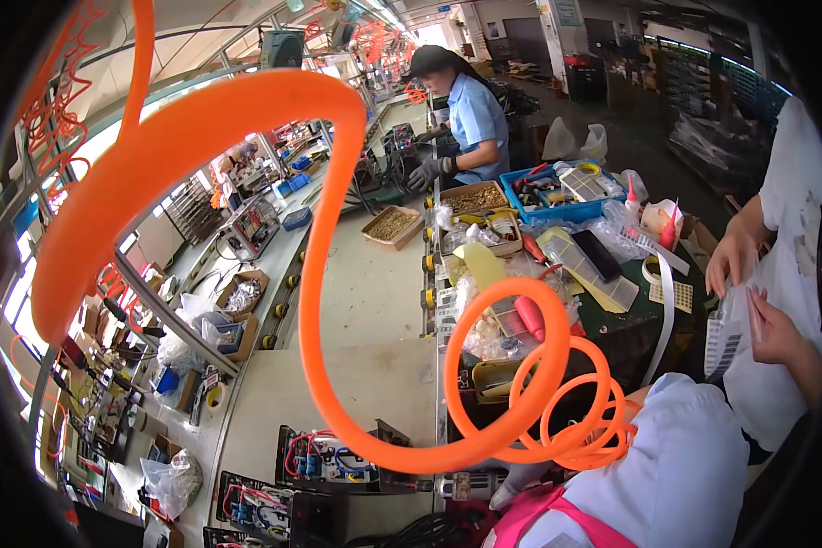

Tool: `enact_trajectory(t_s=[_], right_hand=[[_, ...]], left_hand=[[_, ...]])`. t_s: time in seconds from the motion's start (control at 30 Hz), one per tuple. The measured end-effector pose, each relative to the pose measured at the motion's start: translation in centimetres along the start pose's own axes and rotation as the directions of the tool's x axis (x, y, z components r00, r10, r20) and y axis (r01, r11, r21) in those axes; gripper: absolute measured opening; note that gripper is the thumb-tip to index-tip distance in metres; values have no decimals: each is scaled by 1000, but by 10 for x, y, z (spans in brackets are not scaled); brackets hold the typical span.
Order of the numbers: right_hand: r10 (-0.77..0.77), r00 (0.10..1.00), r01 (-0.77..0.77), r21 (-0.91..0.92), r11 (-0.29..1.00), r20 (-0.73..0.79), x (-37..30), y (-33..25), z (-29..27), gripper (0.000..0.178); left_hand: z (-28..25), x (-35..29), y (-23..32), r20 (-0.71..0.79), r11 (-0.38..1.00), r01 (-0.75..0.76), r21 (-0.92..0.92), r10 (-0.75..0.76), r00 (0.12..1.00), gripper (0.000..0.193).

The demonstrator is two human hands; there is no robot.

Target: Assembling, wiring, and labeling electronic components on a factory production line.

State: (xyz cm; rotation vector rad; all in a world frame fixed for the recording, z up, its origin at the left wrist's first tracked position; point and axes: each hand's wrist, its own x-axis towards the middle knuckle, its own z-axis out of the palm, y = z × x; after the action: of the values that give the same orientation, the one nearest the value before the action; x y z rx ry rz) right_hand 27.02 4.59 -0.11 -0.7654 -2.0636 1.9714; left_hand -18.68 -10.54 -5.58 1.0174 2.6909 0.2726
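Note:
At the lower edge, my right hand (518, 482), in a light grey glove, is beside the end of a metal-barrelled tool (470, 485). It appears closed around the tool, though most fingers are hidden by the hose and my sleeve. A pale blue sleeve (671, 466) and a pink strap (562, 511) show near it. My left hand is out of view. An orange coiled air hose (329, 393) loops large across the picture. Left of the tool are open black housings (329, 457) with red and blue wires inside. Black cables (416, 532) lie at the bottom.
A co-worker in blue (475, 119) with dark gloves works farther up the line. At right, another person's hands (749, 260) hold a label sheet (723, 342). The side table carries a blue tray (562, 212), a phone (596, 254) and red-capped bottles. A parts box (393, 226) sits on the bench.

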Motion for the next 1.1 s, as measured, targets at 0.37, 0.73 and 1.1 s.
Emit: enact_trajectory(t_s=[0.37, 0.73, 1.1], right_hand=[[-25, 1000, 25, 31, 999, -13, -5, -1, -1, 102], [-42, 999, 43, 53, 998, -15, -4, -3, 0, 101], [-34, 999, 35, 69, 997, -16, -2, -1, -1, 101]], left_hand=[[-7, -8, 37, -40, 974, -51, -222, 44, 998, 32], [-13, -17, 52, -72, 910, -60, -411, 33, 997, 33], [-20, -33, 52, -108, 794, -26, -608, -50, 993, 35]])
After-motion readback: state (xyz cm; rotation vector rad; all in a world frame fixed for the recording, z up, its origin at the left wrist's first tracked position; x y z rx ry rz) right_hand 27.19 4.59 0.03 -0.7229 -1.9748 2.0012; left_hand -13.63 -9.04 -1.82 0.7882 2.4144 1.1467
